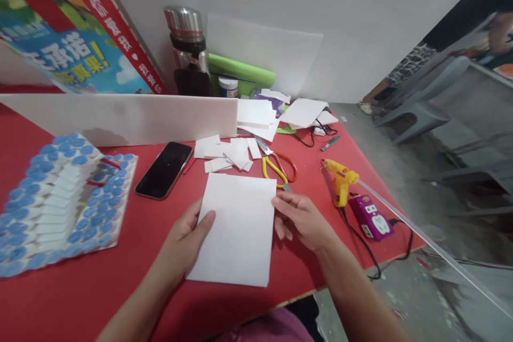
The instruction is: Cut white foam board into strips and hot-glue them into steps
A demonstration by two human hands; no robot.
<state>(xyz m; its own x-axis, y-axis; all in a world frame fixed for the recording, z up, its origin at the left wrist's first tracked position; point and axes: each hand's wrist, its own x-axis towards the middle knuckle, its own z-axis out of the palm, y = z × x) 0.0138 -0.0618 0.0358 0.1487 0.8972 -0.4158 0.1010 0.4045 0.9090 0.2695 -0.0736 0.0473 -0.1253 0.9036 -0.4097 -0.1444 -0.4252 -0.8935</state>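
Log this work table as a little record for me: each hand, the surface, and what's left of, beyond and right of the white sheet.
Left hand: holding the white sheet by its left edge, thumb on top
Right hand: at its upper right edge
Surface: red table
Left: phone, blue-dotted piece
Beyond: white scraps, scissors, yellow-handled tool
Right: yellow glue gun, purple box

White paper (236, 235), red table (128, 262), yellow glue gun (341, 189), white-marked purple box (363, 208), black phone (164, 171), green roll (244, 70), white craftwork (56, 219) patterned with blue dots.
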